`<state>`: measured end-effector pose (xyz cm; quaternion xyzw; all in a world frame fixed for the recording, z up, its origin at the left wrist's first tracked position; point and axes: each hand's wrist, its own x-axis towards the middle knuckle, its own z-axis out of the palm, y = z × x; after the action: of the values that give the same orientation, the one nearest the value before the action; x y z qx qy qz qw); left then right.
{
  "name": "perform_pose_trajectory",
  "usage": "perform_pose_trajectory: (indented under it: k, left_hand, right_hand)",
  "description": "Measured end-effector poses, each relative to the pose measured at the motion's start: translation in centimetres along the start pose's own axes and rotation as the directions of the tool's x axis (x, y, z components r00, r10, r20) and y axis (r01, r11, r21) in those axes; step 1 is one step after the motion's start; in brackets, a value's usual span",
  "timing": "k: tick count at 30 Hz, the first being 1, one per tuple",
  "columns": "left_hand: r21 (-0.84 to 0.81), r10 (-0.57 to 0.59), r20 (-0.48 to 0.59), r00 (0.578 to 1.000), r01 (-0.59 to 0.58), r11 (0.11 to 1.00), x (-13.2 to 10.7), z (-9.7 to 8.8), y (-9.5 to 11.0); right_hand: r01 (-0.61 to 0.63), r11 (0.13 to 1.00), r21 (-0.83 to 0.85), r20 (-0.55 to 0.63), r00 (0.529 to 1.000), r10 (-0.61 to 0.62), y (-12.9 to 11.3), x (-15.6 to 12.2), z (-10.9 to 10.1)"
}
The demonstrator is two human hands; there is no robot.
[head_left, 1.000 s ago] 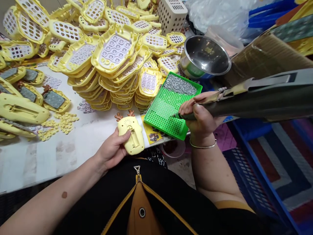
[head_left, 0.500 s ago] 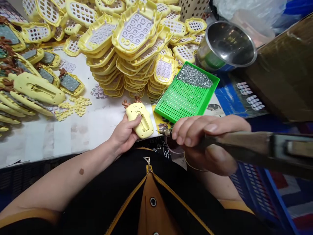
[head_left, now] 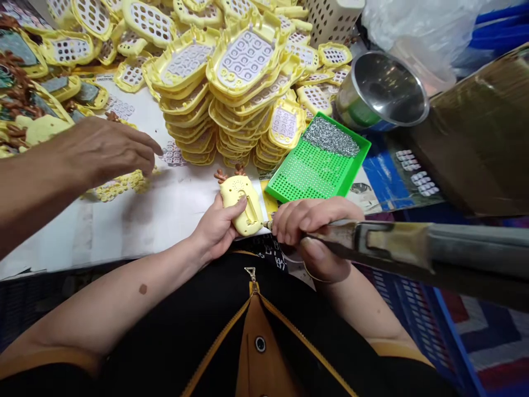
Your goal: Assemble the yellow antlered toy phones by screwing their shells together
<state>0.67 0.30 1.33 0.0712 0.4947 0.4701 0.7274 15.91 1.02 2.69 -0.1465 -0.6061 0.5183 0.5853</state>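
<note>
My left hand (head_left: 219,223) is closed around a yellow toy phone (head_left: 243,190) with brown antlers, thumb pressed on its back beside the open battery slot. In my right hand (head_left: 316,229) is a long electric screwdriver (head_left: 397,240), held sideways with its tip at the lower right corner of the toy. Whether the tip sits in a screw hole is too small to tell. Just beyond my right hand lies a green perforated tray (head_left: 314,171) with a heap of small silver screws (head_left: 333,137) at its far end.
Stacked yellow shells (head_left: 243,63) with pale keypads rise behind the toy. Another person's hand (head_left: 111,146) reaches in from the left over loose yellow buttons (head_left: 119,186). A steel bowl (head_left: 384,91) and a cardboard box (head_left: 483,132) stand at the right.
The screwdriver in my right hand has moved left, bringing its tip to the toy's corner. Another person's hand has come in from the left. My left hand keeps its hold.
</note>
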Motion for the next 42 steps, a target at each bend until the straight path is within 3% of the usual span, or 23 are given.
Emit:
perform_pose_trajectory:
  k: [6, 11, 15, 19, 26, 31, 34, 37, 42]
  left_hand:
    - [0.009, -0.014, -0.004, 1.0, 0.014, 1.0, 0.0, 0.3, 0.4]
    - [0.011, -0.022, -0.033, 0.999, 0.022, 1.0, 0.2, 0.3, 0.3]
    - [-0.002, -0.011, -0.034, 0.999, 0.011, 1.0, 0.2, 0.3, 0.3]
    - [0.004, -0.017, -0.029, 0.999, 0.017, 1.0, 0.1, 0.2, 0.4]
    - [0.02, -0.024, -0.015, 1.0, 0.024, 1.0, 0.2, 0.1, 0.5]
    - [0.019, -0.024, -0.02, 1.0, 0.024, 1.0, 0.1, 0.2, 0.6]
    - [0.018, -0.025, -0.026, 0.999, 0.025, 1.0, 0.0, 0.2, 0.6]
    - [0.02, -0.022, -0.02, 1.0, 0.023, 1.0, 0.0, 0.2, 0.6]
    - [0.03, -0.018, 0.0, 1.0, 0.018, 0.999, 0.1, 0.1, 0.5]
  right_hand:
    - [0.033, 0.999, 0.018, 0.045, 0.998, -0.034, 0.4, 0.6, 0.0]
    - [0.025, 0.999, -0.029, 0.037, 0.999, -0.024, -2.0, 0.8, -0.1]
    - [0.149, 0.974, -0.173, -0.093, 0.982, -0.166, -3.4, 2.0, -2.4]
    - [0.21, 0.918, -0.337, -0.246, 0.921, -0.302, -1.4, 3.0, -5.5]
    - [0.107, 0.874, -0.473, -0.344, 0.891, -0.296, 1.4, 2.7, -7.7]
    - [0.091, 0.909, -0.408, -0.368, 0.894, -0.254, 1.8, 2.8, -8.1]
    - [0.139, 0.907, -0.398, -0.349, 0.891, -0.29, 2.0, 2.9, -8.1]
    - [0.172, 0.911, -0.376, -0.304, 0.905, -0.297, 2.1, 2.8, -8.1]
    - [0.091, 0.946, -0.311, -0.277, 0.944, -0.182, 2.0, 2.6, -8.5]
